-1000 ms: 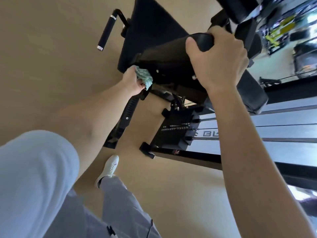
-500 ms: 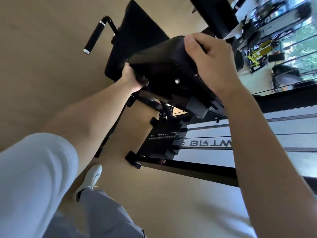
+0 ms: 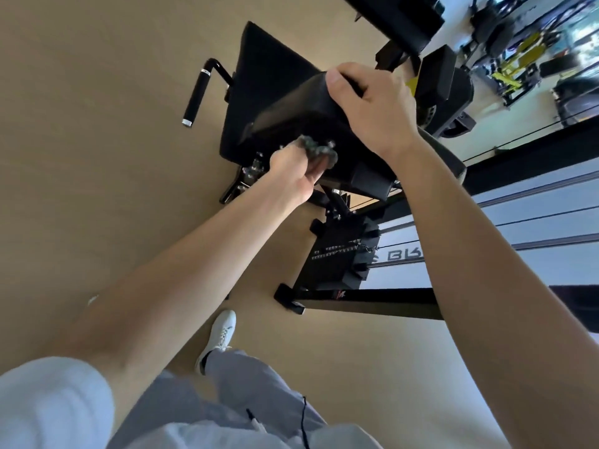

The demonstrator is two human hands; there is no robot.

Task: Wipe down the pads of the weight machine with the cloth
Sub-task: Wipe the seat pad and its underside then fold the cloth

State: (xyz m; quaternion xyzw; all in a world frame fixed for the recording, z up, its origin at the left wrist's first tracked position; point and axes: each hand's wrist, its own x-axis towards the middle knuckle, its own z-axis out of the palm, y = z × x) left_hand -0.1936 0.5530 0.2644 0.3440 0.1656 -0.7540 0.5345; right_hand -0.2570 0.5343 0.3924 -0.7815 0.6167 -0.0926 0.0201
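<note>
Tan floor [image 3: 97, 140] spreads wide left of the black pad [image 3: 291, 102], whose top edge my right hand [image 3: 376, 108] clamps, while lower down my left hand [image 3: 293, 166] grips the bunched cloth [image 3: 319, 153] against its underside edge.

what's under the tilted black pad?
The left hand holds the cloth against the pad underside, beside a black mounting block; weight stack below. The right hand covers its top edge.

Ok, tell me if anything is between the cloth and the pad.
Nothing visible is. The left hand holds the cloth bunched against the pad, near its lower edge. The right hand grips the pad's upper end, clear of the cloth.
</note>
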